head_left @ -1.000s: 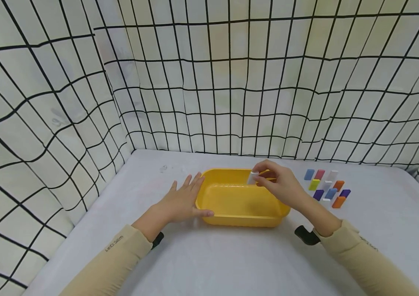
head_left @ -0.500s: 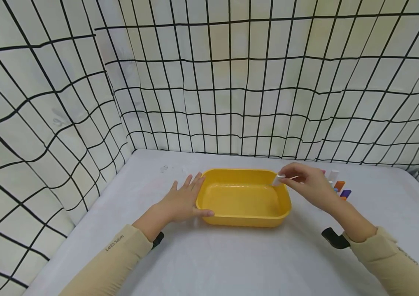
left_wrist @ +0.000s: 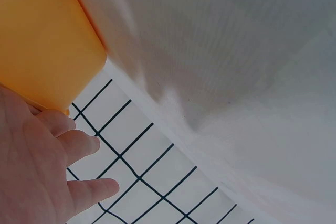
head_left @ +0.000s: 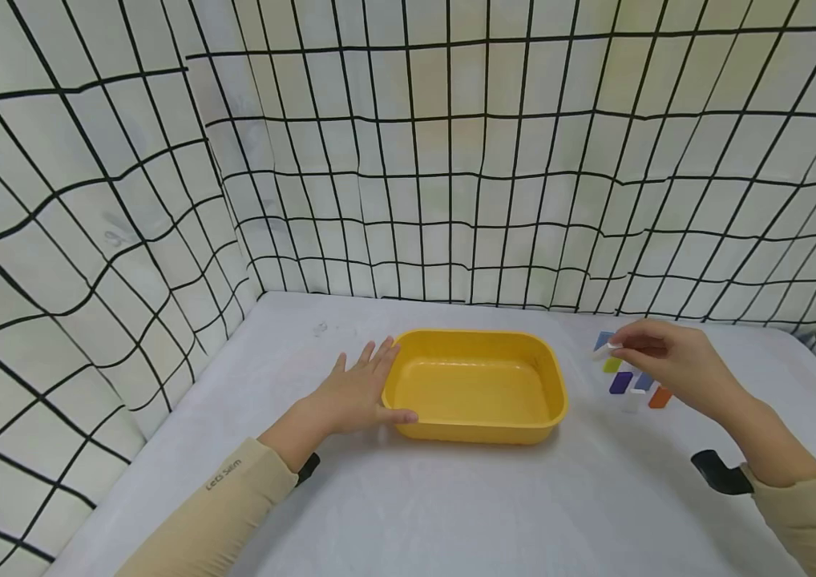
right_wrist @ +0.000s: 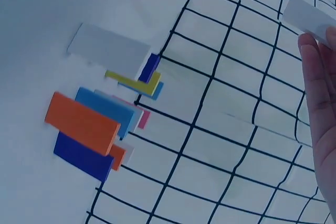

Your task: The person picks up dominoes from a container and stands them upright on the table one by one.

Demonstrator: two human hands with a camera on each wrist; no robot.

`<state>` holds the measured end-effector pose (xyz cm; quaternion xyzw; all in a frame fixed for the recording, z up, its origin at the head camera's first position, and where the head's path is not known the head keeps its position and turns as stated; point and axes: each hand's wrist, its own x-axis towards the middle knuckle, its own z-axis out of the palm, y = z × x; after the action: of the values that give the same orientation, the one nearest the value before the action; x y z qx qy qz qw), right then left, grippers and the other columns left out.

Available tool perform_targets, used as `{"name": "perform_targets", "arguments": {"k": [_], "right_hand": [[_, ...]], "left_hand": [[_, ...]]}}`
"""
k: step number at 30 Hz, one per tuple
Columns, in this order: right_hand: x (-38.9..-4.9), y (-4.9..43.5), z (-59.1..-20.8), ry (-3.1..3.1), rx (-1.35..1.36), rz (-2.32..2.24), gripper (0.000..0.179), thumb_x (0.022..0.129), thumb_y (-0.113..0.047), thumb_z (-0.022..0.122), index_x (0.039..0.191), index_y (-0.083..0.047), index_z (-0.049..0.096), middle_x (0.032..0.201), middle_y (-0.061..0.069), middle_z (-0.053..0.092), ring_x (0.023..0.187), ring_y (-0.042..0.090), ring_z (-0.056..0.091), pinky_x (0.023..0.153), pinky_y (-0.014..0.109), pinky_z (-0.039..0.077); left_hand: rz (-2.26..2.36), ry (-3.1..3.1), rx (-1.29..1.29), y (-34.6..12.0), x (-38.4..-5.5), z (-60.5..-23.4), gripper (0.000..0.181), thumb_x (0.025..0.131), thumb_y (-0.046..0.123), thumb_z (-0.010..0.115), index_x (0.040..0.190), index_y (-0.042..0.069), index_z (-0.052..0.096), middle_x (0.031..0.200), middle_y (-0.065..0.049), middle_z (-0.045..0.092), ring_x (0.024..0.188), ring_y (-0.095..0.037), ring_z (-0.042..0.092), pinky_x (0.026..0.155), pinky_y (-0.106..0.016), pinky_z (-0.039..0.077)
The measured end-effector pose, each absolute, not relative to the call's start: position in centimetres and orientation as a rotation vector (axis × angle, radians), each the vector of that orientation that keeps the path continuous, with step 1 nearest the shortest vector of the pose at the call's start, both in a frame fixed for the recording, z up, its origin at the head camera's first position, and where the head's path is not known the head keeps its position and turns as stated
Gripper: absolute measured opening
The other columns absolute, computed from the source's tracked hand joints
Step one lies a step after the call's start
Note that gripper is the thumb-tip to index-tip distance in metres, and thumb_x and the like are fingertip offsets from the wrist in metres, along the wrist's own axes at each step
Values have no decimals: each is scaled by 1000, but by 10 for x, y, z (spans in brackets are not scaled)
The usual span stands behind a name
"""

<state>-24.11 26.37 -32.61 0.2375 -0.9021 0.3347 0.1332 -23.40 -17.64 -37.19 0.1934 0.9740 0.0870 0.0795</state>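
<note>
My left hand [head_left: 350,397] rests against the left side of a yellow plastic tray [head_left: 476,433], fingers spread along its rim and thumb at the front corner. The left wrist view has the fingertips right at the tray's wall [left_wrist: 42,35]. My right hand [head_left: 678,365] pinches a white domino [head_left: 604,351] between thumb and fingertips, right of the tray over a group of coloured dominoes. In the right wrist view the pinched white domino [right_wrist: 304,17] is raised. Standing dominoes include an orange one [right_wrist: 81,123], a purple one [right_wrist: 81,156] and another white one [right_wrist: 110,50]; the hand hides several in the head view.
A white cloth [head_left: 451,513] covers the table. Black-grid netting over white sheeting [head_left: 408,200] rises behind and at both sides. A dark wrist strap piece [head_left: 721,473] sticks out below the right wrist.
My right hand has moved right with the white domino, from above the tray, past its right rim, to the coloured dominoes. The left hand and the tray have stayed in place.
</note>
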Motion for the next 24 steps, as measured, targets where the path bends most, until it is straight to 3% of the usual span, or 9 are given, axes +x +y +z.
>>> {"name": "perform_targets", "arguments": {"k": [8, 14, 19, 22, 24], "right_hand": [[-241, 298, -324, -2746, 532, 852, 19, 95, -9, 75, 113, -3, 73, 100, 12, 75, 84, 10, 71, 70, 8, 49], [-241, 319, -329, -2728, 492, 780, 17, 93, -4, 76, 110, -3, 74, 102, 16, 75, 83, -13, 60, 69, 3, 45], [-243, 335, -334, -2720, 455, 731, 17, 90, -5, 78, 107, -3, 74, 103, 19, 74, 80, -20, 54, 66, 3, 43], [-244, 345, -337, -2721, 417, 712, 17, 90, -7, 80, 106, -2, 74, 106, 21, 72, 80, -20, 53, 64, 3, 43], [-244, 351, -339, -2718, 404, 706, 17, 90, -6, 79, 105, -1, 74, 107, 22, 70, 81, -6, 65, 63, 4, 44]], "left_hand": [[262, 2914, 584, -176, -233, -371, 117, 88, 76, 60, 165, 4, 8, 172, -11, 4, 156, -36, 6, 119, -69, 6], [262, 2917, 575, -176, -233, -370, 117, 88, 75, 61, 165, 4, 9, 172, -10, 4, 156, -36, 6, 119, -69, 6], [265, 2915, 569, -175, -233, -371, 117, 88, 75, 61, 165, 4, 9, 172, -11, 5, 156, -35, 6, 119, -69, 6], [262, 2917, 567, -175, -233, -371, 117, 87, 75, 61, 165, 4, 9, 172, -11, 5, 156, -35, 6, 119, -69, 6], [260, 2917, 566, -175, -233, -372, 117, 87, 75, 61, 165, 4, 9, 172, -11, 5, 156, -35, 6, 119, -68, 6]]}}
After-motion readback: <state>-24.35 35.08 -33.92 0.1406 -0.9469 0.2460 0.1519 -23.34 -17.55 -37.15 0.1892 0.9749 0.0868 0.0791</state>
